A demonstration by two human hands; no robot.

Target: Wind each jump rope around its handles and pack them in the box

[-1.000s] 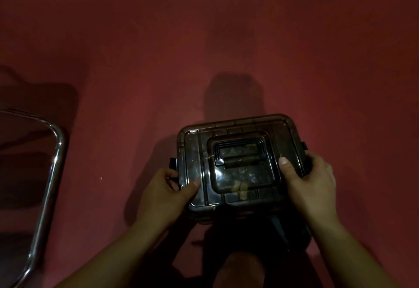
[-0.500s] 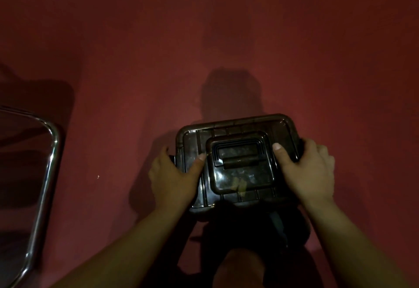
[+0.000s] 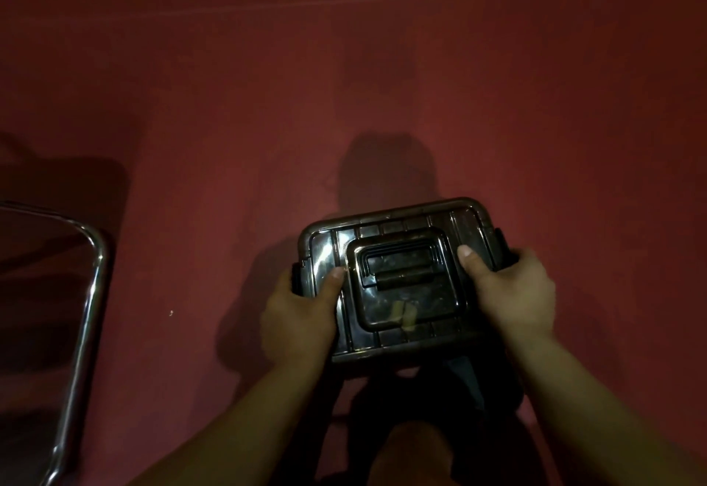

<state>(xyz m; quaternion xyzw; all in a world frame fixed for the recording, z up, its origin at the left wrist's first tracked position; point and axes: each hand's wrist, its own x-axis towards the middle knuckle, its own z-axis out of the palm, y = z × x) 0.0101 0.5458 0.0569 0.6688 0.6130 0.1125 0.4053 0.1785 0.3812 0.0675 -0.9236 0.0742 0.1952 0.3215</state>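
Now both thumbs sit further in on the lid (image 3: 398, 294) than before — our left hand (image 3: 298, 317) and right hand (image 3: 512, 294) each clamp the box (image 3: 470, 217) by its ends, fingers hooked at the side latches, so we judge packing done and closing underway.

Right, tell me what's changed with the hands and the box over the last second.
The left hand slid further along the box side, thumb now reaching further onto the lid. The right hand shifted its grip slightly by the side latch. Both hands kept hold of the box throughout; lid closed, box in place, metal chair frame unmoved.
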